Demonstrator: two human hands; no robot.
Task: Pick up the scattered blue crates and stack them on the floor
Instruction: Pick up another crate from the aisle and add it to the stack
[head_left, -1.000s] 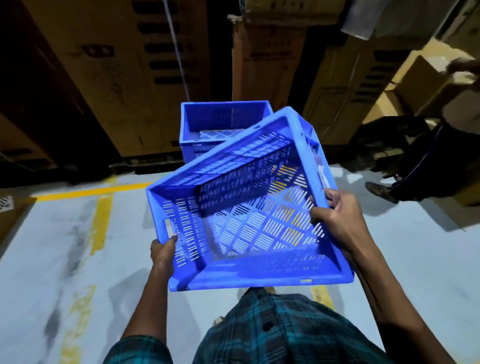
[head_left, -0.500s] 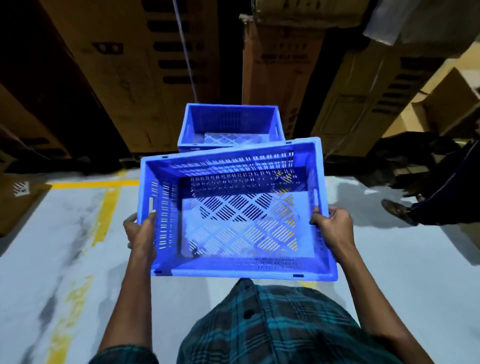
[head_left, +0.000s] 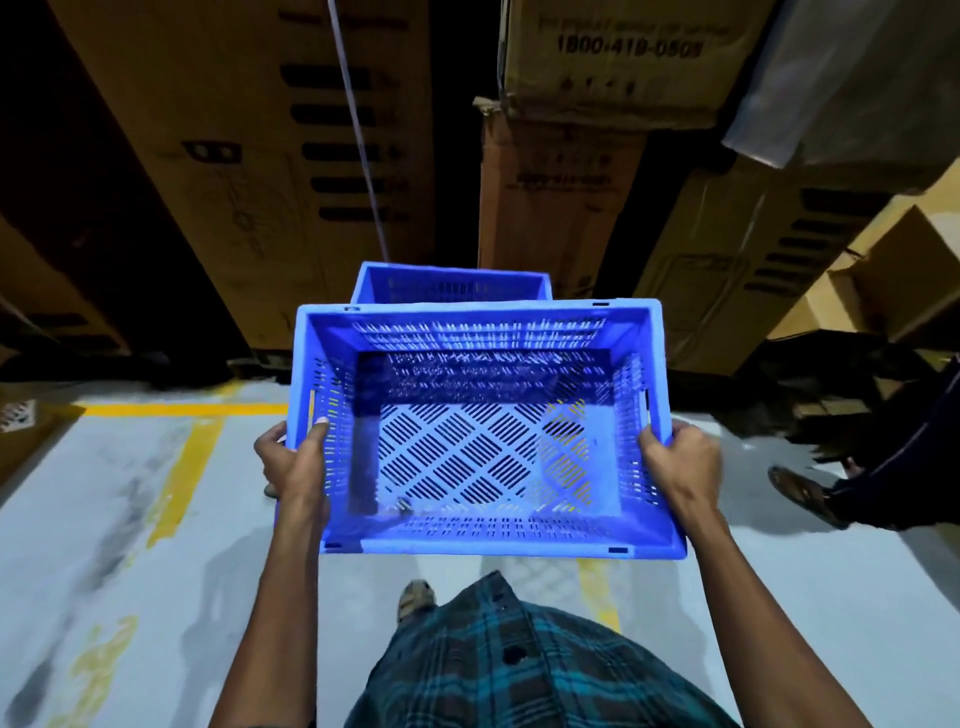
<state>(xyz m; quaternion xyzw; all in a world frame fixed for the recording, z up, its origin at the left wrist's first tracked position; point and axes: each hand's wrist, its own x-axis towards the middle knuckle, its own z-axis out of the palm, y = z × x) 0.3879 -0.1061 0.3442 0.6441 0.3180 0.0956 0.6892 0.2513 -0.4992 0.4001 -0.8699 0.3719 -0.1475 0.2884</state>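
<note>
I hold a blue perforated crate (head_left: 483, 540) level in front of me, open side up, above the grey floor. My left hand (head_left: 293, 462) grips its left wall and my right hand (head_left: 680, 460) grips its right wall. Beyond it a second blue crate (head_left: 452, 283) stands on the floor against the cardboard boxes; the held crate covers most of it and only its far rim and inner wall show.
Tall cardboard boxes (head_left: 249, 171) line the far side, with more (head_left: 779, 260) at the right. Another person's leg and sandalled foot (head_left: 810, 493) stand at the right. Yellow floor lines (head_left: 182, 457) run at the left. My own foot (head_left: 415, 597) shows below the crate.
The crate went from tilted to level and squared up in my hands. I have come closer to the crate on the floor, which the held crate now mostly covers.
</note>
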